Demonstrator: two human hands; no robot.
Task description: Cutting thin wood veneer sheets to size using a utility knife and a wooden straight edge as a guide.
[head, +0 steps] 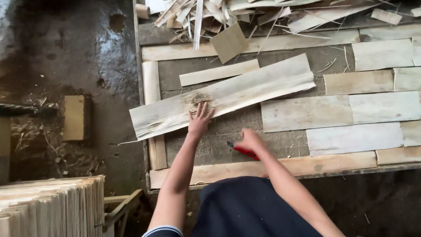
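Head view, looking straight down on a worktable (pixel 210 145) laid with pale veneer strips; the left hand (pixel 199 122) is out front, fingers spread flat, fingertips pressing the near edge of a long veneer sheet (pixel 223 94) that lies slanted across the table's left half, its left end overhanging the edge; a dark knot stains the sheet just above those fingers; the right hand (pixel 249 140) sits closer in, fingers curled tight around a red cutter (pixel 242 151), its tip poking out to the left, resting on the bare board; flat veneer pieces (pixel 351 109) lie in rows to the right; offcut scraps (pixel 219 13) are heaped at the far edge; a stack of sheets (pixel 52 206) stands at lower left.
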